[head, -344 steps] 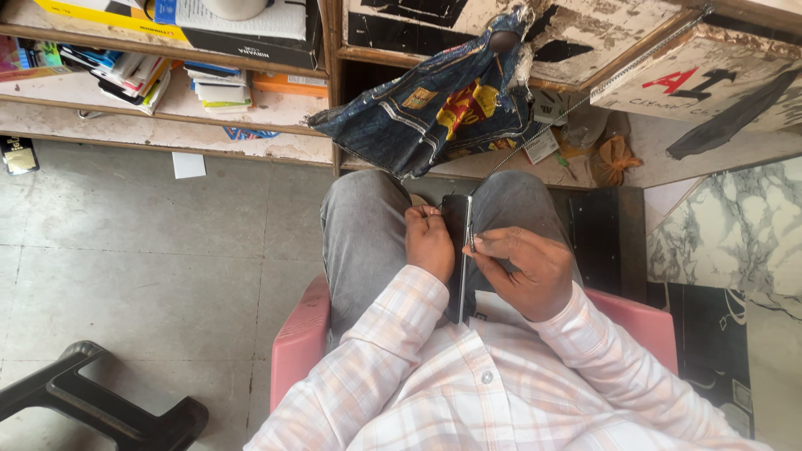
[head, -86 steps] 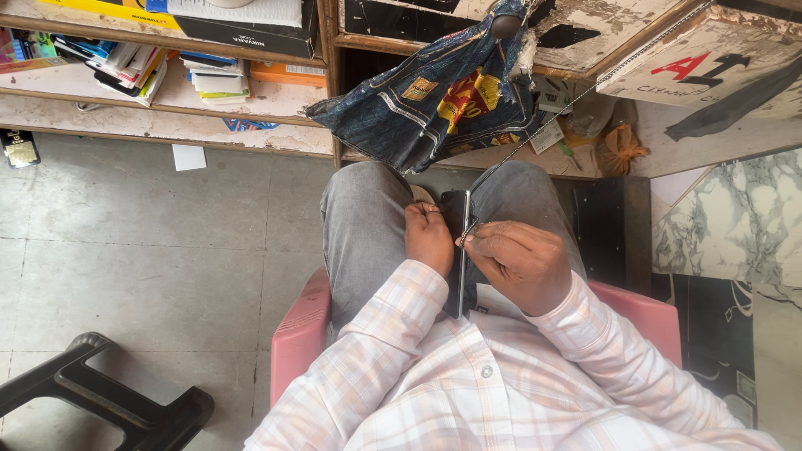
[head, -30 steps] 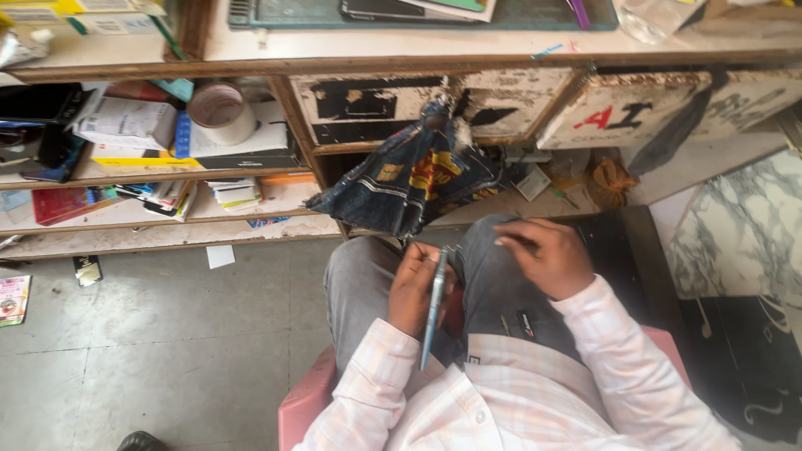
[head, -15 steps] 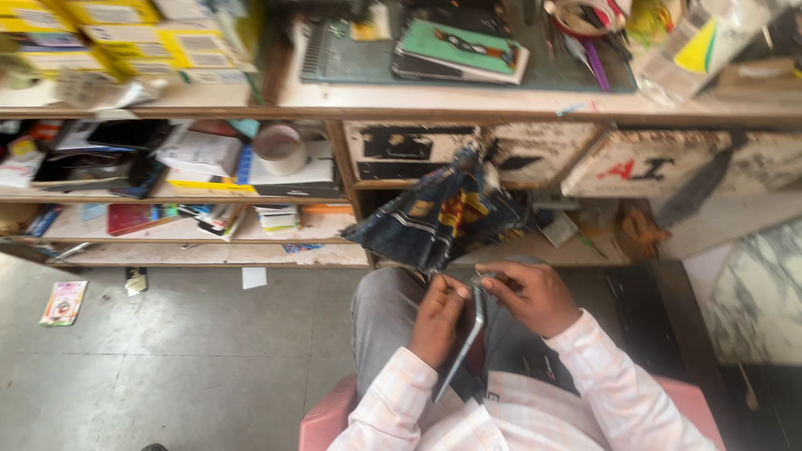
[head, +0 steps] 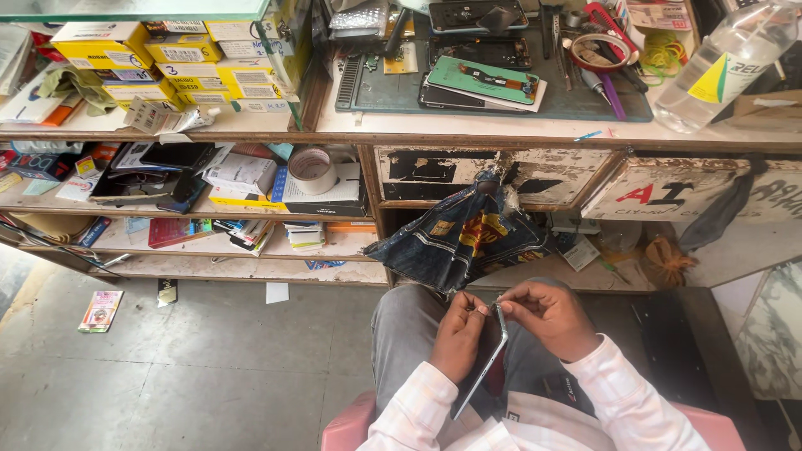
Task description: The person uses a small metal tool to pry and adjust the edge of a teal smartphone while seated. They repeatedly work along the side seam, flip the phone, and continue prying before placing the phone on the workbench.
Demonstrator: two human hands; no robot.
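Note:
A thin dark phone (head: 482, 362) stands on edge over my lap, seen almost side-on. My left hand (head: 458, 336) grips it along its left side, fingers curled around the upper part. My right hand (head: 547, 316) pinches the phone's top edge with thumb and fingertips. Both sleeves are pale checked cloth. I sit on a pink chair (head: 347, 428) in grey trousers.
A wooden workbench (head: 493, 129) ahead carries a grey mat with phone parts, tape, tools and a clear bottle (head: 720, 68). A dark denim cloth (head: 459, 238) hangs from its drawer. Shelves at left hold yellow boxes (head: 88, 43), papers and a tape roll (head: 312, 169). Grey tiled floor (head: 167, 367) lies left.
The view has tilted up from my lap to take in the bench top. My right hand left the phone briefly, then came back to its top edge; the phone now leans tilted.

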